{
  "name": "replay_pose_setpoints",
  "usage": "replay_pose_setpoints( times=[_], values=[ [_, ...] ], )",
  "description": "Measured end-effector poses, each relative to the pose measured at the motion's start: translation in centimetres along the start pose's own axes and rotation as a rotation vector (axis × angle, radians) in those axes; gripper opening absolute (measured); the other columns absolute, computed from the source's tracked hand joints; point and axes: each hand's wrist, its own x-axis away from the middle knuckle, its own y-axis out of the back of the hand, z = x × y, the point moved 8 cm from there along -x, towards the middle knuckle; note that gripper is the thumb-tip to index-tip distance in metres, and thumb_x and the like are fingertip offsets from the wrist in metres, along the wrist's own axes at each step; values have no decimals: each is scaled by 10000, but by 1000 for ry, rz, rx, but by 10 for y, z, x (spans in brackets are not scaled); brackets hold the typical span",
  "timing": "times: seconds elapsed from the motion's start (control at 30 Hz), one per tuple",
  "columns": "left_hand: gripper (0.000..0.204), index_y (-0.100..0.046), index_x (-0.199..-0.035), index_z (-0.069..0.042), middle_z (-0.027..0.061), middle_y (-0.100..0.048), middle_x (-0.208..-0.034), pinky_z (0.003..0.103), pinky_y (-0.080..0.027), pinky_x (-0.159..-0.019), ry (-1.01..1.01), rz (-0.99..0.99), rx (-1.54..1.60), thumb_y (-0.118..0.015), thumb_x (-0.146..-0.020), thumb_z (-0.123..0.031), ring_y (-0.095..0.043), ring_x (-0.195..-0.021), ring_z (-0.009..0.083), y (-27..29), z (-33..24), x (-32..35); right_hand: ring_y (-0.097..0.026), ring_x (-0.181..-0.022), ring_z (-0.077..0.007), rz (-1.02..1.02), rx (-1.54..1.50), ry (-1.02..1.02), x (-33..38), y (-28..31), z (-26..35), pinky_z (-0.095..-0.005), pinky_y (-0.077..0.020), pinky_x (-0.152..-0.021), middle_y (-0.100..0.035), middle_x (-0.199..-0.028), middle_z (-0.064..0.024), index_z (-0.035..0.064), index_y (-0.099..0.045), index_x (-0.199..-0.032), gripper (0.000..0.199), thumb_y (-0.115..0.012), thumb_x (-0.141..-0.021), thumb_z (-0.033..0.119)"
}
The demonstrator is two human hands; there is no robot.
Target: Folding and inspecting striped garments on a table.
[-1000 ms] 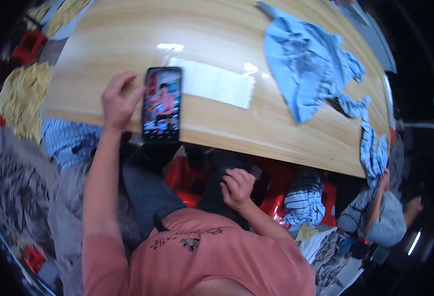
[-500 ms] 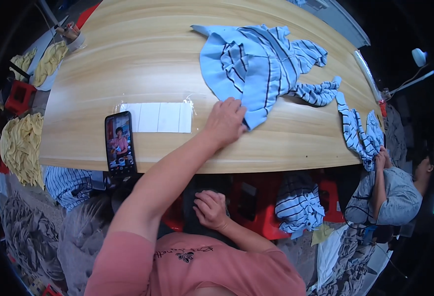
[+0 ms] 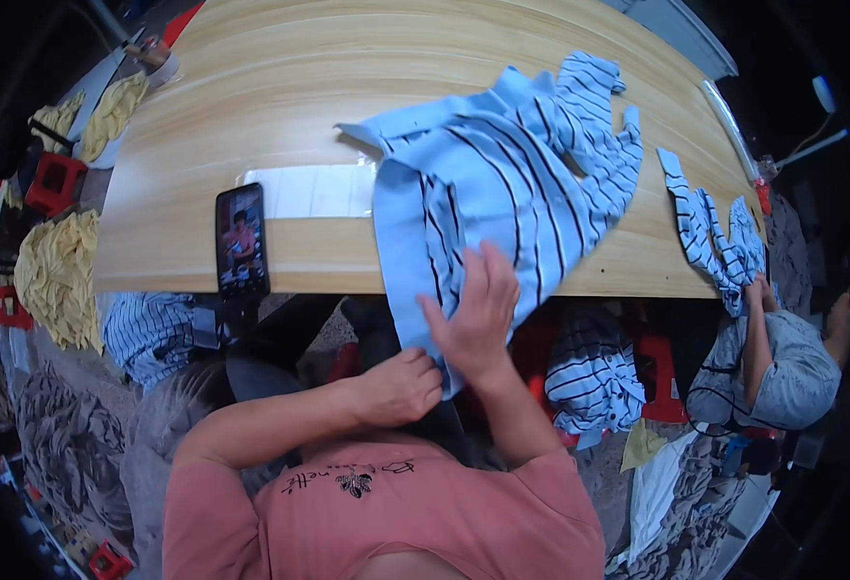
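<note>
A light-blue knit garment with dark stripes (image 3: 531,203) lies across the front of the table, and its plain blue band hangs over the near edge towards me. My left hand (image 3: 401,389) is closed on the garment's lower corner, in front of my chest. Just to the right of it, my right hand (image 3: 478,314) rests on the striped fabric with fingers stretched and thumb apart. The garment's sleeves are spread towards the far right. What lies beneath my left fingers is hidden.
A phone (image 3: 241,242) stands near the table's front edge, by a taped white strip (image 3: 323,191). On the right, another person (image 3: 773,367) handles a striped blue piece (image 3: 710,232). Striped garments lie on red stools below; yellow cloth (image 3: 62,275) is piled at left.
The garment has been drawn towards me, over the table's front edge. My left hand has come back with its corner, and my right hand has risen from my lap onto the fabric.
</note>
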Motion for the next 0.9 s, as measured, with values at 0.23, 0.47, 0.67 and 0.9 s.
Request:
replay_pose_setpoints(
  times=[0.23,0.47,0.67,0.9],
  values=[
    [145,-510,-703,-3,114,-494,-763,344,-403,-705,183,33,184,-543,-641,-131,-507,-756,254,1,-9,42,-532,-902,-260,-128,152,-52,1,-7,-52,-343,-405,-762,-555,-986,-157,-31,-517,-1057,468,-711,-673,153],
    [166,-563,-892,-5,157,-551,-842,363,-440,-735,729,-512,613,-555,-729,-36,-553,-831,322,41,48,63,-479,-535,-122,317,-875,-407,52,14,19,-244,-356,-491,-511,-612,-55,-8,-586,-765,29,-576,-744,10],
    [378,-482,-1205,-96,89,-464,-1246,331,-267,-1014,661,-387,339,-470,-845,-210,-416,-1163,224,37,56,18,-526,-551,-295,1045,-1902,550,82,64,180,-355,-407,-487,-545,-661,-142,-50,-572,-746,141,-593,-812,73],
    [505,-410,-1278,-147,66,-445,-1266,274,-268,-1019,506,-418,381,-482,-806,-312,-413,-1158,166,101,37,-18,-564,-592,-252,448,-1000,229,53,76,119,-321,-434,-521,-588,-682,-83,51,-642,-726,40,-616,-714,22]
  ],
)
